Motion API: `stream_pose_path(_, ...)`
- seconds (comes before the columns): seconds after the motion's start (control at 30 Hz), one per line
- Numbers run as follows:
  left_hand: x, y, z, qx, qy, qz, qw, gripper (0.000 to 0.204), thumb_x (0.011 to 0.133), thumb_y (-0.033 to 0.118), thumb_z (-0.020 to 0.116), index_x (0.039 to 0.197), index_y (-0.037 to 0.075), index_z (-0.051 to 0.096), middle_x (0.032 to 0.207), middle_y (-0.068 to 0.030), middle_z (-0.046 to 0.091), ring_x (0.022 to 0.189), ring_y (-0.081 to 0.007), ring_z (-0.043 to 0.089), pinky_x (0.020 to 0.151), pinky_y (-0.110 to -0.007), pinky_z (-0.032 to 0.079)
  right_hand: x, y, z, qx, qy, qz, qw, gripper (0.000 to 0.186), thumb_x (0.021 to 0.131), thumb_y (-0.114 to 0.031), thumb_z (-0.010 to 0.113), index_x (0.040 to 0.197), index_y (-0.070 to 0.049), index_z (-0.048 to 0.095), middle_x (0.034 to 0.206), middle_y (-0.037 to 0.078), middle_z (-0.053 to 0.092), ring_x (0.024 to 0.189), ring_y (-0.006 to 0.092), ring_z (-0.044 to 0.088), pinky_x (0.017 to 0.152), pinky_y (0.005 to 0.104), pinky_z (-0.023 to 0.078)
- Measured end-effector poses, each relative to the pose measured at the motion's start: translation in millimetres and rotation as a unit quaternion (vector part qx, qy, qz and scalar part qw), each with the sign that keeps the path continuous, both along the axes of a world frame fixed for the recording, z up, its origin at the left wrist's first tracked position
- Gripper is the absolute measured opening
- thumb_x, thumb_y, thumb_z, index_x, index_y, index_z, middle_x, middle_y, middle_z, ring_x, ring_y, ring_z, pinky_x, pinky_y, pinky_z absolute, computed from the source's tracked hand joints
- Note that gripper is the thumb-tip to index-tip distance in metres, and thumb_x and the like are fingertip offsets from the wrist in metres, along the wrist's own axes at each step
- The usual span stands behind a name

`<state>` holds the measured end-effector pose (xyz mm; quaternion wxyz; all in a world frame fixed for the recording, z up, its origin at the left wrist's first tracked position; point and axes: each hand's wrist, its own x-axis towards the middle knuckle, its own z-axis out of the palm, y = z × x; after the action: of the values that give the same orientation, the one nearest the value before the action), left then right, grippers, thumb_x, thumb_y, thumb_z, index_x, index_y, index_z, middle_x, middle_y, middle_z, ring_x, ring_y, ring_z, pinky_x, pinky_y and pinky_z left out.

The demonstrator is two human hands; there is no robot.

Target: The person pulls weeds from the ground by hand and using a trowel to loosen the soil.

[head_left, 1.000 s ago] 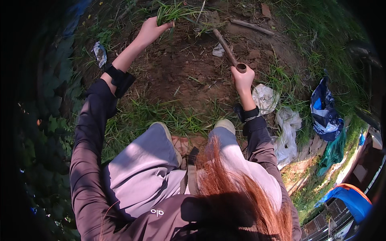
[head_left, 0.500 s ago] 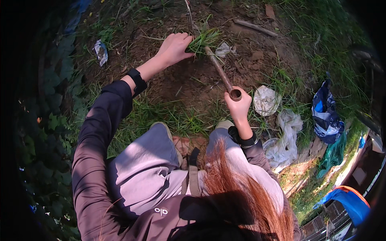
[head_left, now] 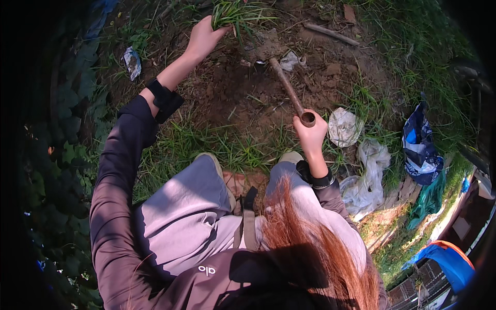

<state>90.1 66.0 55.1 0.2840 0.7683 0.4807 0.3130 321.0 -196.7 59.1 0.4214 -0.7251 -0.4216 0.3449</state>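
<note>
My left hand (head_left: 203,37) is closed on a clump of green grass (head_left: 233,14) at the top of the view, over the soil. My right hand (head_left: 311,132) grips a rusty hollow metal handle (head_left: 289,89) by its open tube end. The handle slants away to the upper left into a patch of bare dirt (head_left: 222,93); whatever is at its far end is caked with soil and hard to make out, beside a crumpled pale scrap (head_left: 289,60).
A stick (head_left: 330,34) lies beyond. To the right are crumpled white plastic bags (head_left: 369,170), a dark-blue bag (head_left: 418,144), green plastic (head_left: 429,201) and a blue-orange object (head_left: 444,261). Grass surrounds my knees; dense leaves (head_left: 57,181) border the left.
My left hand swung right and down with the grass toward the handle's far end, then back up and left. My right hand and the handle have shifted slightly down from a second ago.
</note>
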Motion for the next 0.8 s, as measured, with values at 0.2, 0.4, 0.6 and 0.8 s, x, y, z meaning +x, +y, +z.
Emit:
stream_pose_path(0.2,-43.4,49.3,-12.1,-0.135,0.013,0.036,0.990,0.032,0.089,0.035,0.053,0.089,0.004,0.059,0.069,0.0013,0.052,0.066,-0.0080,0.049,0.062,-0.030,0.039,-2.5,-2.7,3.0,-0.015,0.009,-0.018,1.000,0.013,0.072,-0.006,0.065,0.079,0.003,0.060,0.058,-0.001,0.054,0.046,0.0049,0.048,0.045,0.0206,0.039)
stream_pose_path(0.4,-34.7,41.8,-1.3,-0.169,-0.044,0.012,0.984,0.037,0.090,0.039,0.050,0.079,0.006,0.061,0.070,0.0004,0.054,0.064,-0.0106,0.048,0.066,-0.032,0.040,0.6,-4.8,13.2,0.005,-0.054,-0.005,0.998,0.015,0.066,-0.008,0.066,0.076,0.003,0.063,0.055,0.009,0.057,0.050,0.0098,0.055,0.053,0.0243,0.046)
stream_pose_path(0.6,-35.1,42.4,5.2,-0.215,0.021,0.021,0.976,0.039,0.085,0.040,0.054,0.068,0.006,0.061,0.060,-0.0023,0.053,0.058,-0.0131,0.047,0.061,-0.030,0.036,8.9,-13.5,23.8,-0.057,-0.085,0.041,0.994,0.017,0.065,-0.012,0.067,0.075,0.001,0.063,0.054,0.011,0.057,0.048,0.0165,0.058,0.051,0.0274,0.047)
stream_pose_path(0.8,-35.7,37.6,17.7,-0.260,0.016,0.016,0.965,0.041,0.086,0.039,0.055,0.063,0.006,0.055,0.057,-0.0016,0.050,0.059,-0.0131,0.047,0.062,-0.032,0.038,34.3,-41.1,43.4,-0.028,-0.343,0.124,0.931,0.020,0.062,-0.014,0.067,0.080,-0.005,0.062,0.058,0.014,0.056,0.052,0.0302,0.057,0.049,0.0349,0.046)
